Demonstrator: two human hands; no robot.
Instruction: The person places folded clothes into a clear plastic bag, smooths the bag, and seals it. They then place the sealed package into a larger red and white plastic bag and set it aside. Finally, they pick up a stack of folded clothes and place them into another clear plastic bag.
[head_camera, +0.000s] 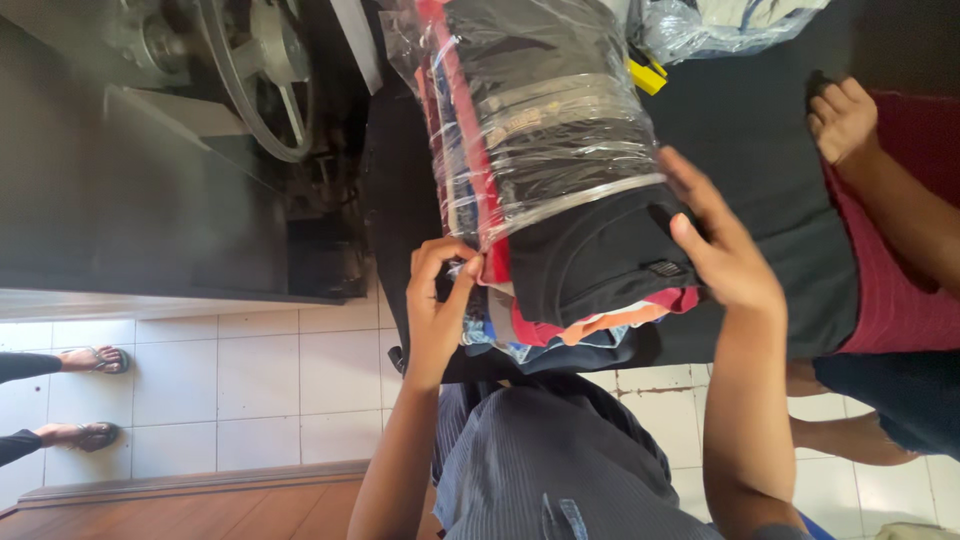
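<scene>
Folded clothes (590, 270), soft knit in black, red, orange and blue, stacked as a thick bundle and half sheathed in a crinkled clear plastic bag (530, 120), lying on a dark cloth (760, 170) just ahead of the lap. Left hand (437, 305) pinching the bag's open edge at the stack's left side, thumb and fingers pressed together. Right hand (725, 250) spread flat against the black top garment's right edge. Beyond, another glossy bag (700, 30) of pale fabric. At left, a metal wheel (262, 75); below, white floor tiles (250, 380). At right, another person's hand (845, 118) resting on the cloth.
</scene>
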